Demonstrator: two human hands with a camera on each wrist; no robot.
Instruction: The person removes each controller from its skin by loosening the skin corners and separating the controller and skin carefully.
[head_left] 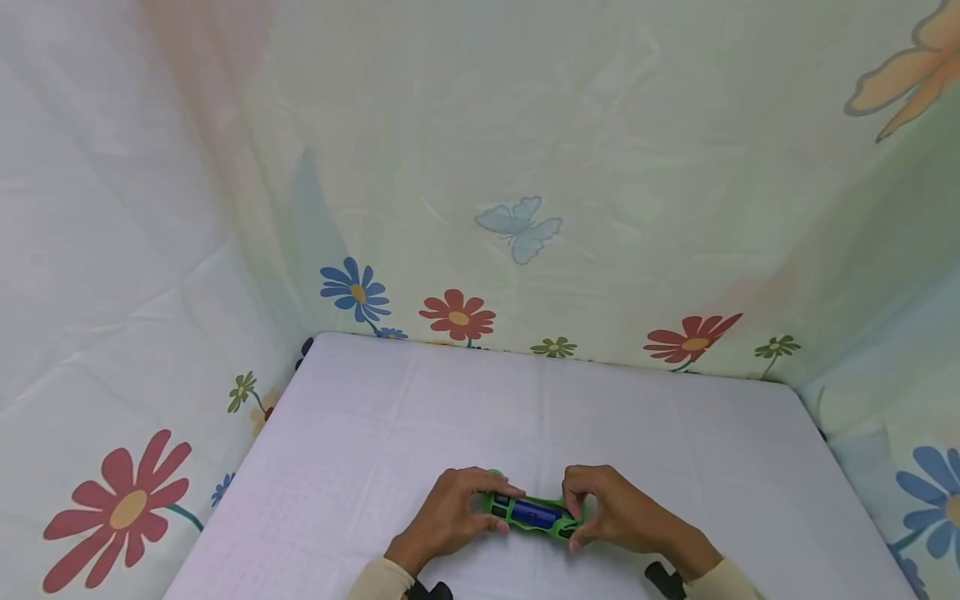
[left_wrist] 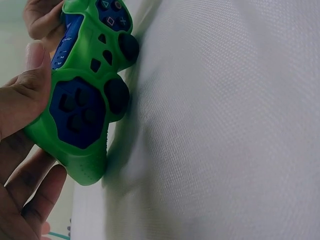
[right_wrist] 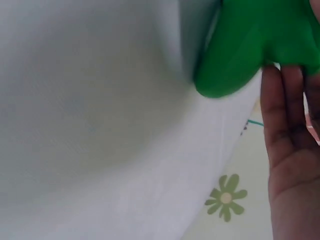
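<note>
Left hand (head_left: pixel 452 514) and right hand (head_left: pixel 617 512) angle inward, each grip pinching the green controller (head_left: pixel 534 513).

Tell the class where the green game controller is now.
In the head view, the controller is low, slightly right of centre, held between the left hand and right hand over the white table.

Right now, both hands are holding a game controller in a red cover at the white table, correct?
Not quite: the cover on the game controller is green, not red, as the left wrist view shows. The left hand and right hand do hold it at the white table.
</note>
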